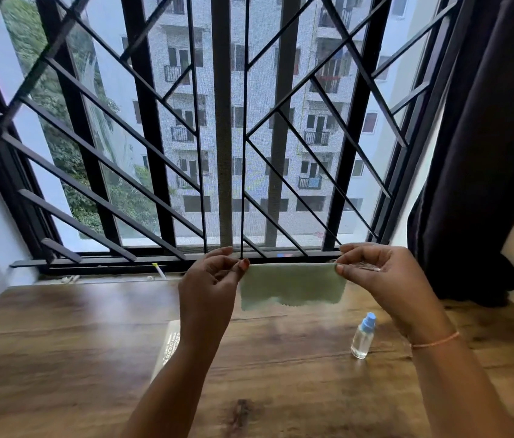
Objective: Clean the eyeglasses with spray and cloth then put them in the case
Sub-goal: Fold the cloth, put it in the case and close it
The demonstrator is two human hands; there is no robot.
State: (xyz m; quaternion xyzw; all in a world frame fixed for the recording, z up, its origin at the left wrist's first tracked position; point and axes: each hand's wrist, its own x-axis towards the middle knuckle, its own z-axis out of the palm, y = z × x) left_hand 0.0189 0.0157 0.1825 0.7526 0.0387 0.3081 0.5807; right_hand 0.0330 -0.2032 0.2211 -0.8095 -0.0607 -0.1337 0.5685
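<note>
Head view: left hand (pixel 210 286) and right hand (pixel 379 273) pinch one cloth (pixel 293 286); one spray bottle (pixel 363 336) stands.

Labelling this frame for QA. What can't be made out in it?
Head view only.
1. The eyeglasses: not in sight anywhere.
2. Pale flat item on the table: the left forearm covers one side and its print is blurred; whether it is the case is unclear.
3. Right hand: a clear glint by the fingers pinching the cloth, too blurred to name.
4. Spray bottle: any label is too small to read.
</note>
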